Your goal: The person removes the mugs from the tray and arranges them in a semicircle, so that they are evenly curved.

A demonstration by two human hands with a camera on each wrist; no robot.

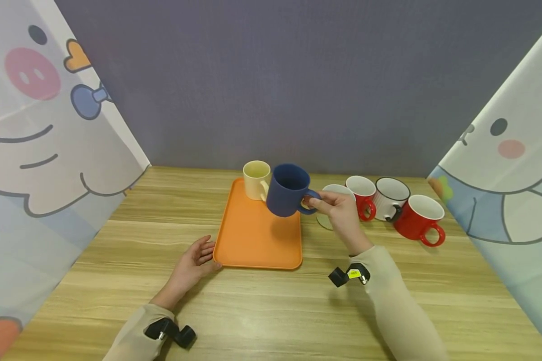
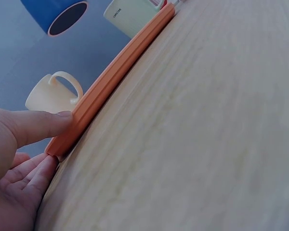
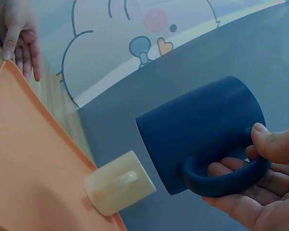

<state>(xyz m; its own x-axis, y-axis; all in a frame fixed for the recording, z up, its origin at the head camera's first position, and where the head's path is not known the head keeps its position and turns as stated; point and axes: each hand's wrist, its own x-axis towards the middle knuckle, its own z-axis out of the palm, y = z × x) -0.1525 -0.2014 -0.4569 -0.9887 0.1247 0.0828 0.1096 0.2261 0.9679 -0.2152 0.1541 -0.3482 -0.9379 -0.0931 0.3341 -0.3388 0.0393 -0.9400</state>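
My right hand point(image 1: 341, 213) grips a dark blue mug point(image 3: 202, 134) by its handle, the thumb on top and fingers curled through and under it. The mug hangs upright above the right rear part of an orange tray point(image 1: 257, 240), casting a shadow on it. At the tray's near left corner my left hand point(image 1: 194, 265) rests on the table, its thumb point(image 2: 43, 126) against the rim and its straight, relaxed fingers along the side. A cream mug point(image 1: 255, 183) stands on the tray's far left corner, handle toward the right.
Right of the tray, a pale mug point(image 1: 327, 221) is partly hidden behind my right hand. Beyond it are a red mug point(image 1: 357, 199) with white inside, a white mug point(image 1: 384, 203) with black rim and handle, and a larger red mug point(image 1: 408, 220). A grey wall point(image 1: 271, 90) rises behind.
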